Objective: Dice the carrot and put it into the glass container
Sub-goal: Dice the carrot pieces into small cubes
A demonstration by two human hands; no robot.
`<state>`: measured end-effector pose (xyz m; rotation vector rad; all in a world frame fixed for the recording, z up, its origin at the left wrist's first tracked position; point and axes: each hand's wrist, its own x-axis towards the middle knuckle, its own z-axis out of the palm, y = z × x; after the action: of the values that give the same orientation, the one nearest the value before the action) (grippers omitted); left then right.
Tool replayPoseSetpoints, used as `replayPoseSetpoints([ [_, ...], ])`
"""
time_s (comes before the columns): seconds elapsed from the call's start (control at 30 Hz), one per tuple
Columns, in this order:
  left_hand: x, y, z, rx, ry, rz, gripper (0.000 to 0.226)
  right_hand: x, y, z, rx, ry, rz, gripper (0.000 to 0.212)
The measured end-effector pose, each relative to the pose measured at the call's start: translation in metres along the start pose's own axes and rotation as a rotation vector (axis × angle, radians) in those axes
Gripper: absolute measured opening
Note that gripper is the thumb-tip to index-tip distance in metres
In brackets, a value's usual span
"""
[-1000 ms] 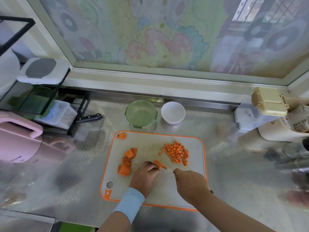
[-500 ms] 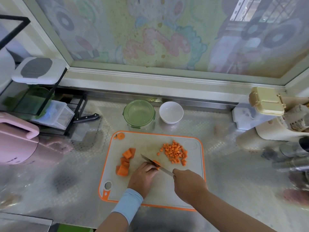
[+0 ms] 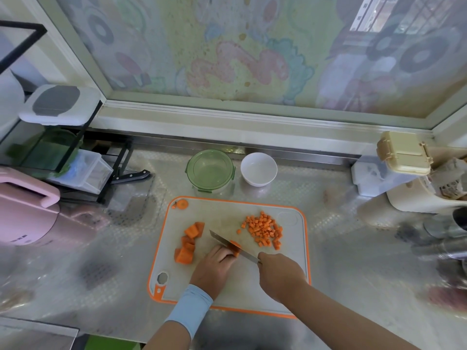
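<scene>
On the cutting board (image 3: 222, 215), near its middle, the left hand (image 3: 214, 269) holds a carrot piece (image 3: 236, 246) down. Its fingers are curled over the near side of the piece, so the grip is clamped on it. The right hand (image 3: 280, 276) sits over the board's near right part. Its grip is closed round the handle of a knife (image 3: 222, 239), and the handle itself is hidden inside the fist. The blade runs across the board's centre towards its left side, lying against the carrot piece just beyond the left fingertips.

On the board's left half lie several large carrot chunks (image 3: 188, 245), just beside the left hand but apart from it. On the board's right half, towards the far edge, sits a heap of diced carrot (image 3: 264, 229), well apart from both hands. 1 round carrot end (image 3: 182, 204) lies in the board's far left corner.

Beyond the board's far edge, on the worktop (image 3: 341, 248), stand the green-rimmed glass container (image 3: 189, 173) and, just to its right, a white bowl (image 3: 243, 168). No carrot is visible in either.
</scene>
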<state>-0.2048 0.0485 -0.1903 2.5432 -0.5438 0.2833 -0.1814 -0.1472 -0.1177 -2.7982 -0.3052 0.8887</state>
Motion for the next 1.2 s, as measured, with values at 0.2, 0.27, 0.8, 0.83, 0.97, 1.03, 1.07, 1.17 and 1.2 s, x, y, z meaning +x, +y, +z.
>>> replayPoseSetpoints([
  [0.2, 0.0, 0.003, 0.0, 0.023, 0.005, -0.014, 0.022, -0.007, 0.002, 0.0, -0.018, 0.056, -0.03, 0.025],
  [0.27, -0.001, 0.003, 0.0, 0.026, 0.001, -0.017, 0.022, -0.01, 0.003, -0.001, -0.031, 0.065, -0.042, 0.026],
  [0.8, 0.0, 0.004, -0.001, -0.007, 0.018, -0.05, 0.023, -0.012, -0.001, -0.001, -0.043, 0.01, 0.006, 0.014],
  [0.83, 0.0, 0.004, -0.001, -0.015, 0.017, -0.054, 0.023, -0.009, -0.002, 0.0, -0.04, -0.003, 0.007, 0.012],
  [0.97, 0.0, 0.006, -0.002, -0.011, 0.011, -0.06, 0.023, -0.001, -0.005, 0.0, -0.022, -0.041, 0.019, 0.014],
  [1.03, -0.001, 0.005, -0.001, -0.009, 0.008, -0.046, 0.022, -0.001, -0.004, 0.001, -0.024, -0.027, 0.017, 0.015],
  [1.07, -0.001, 0.005, 0.0, -0.001, 0.003, -0.041, 0.022, -0.002, -0.003, 0.003, -0.026, -0.019, 0.015, 0.014],
  [1.17, -0.002, 0.008, 0.002, 0.019, 0.005, -0.063, 0.022, -0.003, -0.003, 0.005, -0.022, -0.013, 0.011, 0.013],
  [1.2, -0.003, 0.009, 0.002, 0.024, 0.005, -0.074, 0.023, -0.004, -0.003, 0.006, -0.024, -0.017, 0.01, 0.012],
])
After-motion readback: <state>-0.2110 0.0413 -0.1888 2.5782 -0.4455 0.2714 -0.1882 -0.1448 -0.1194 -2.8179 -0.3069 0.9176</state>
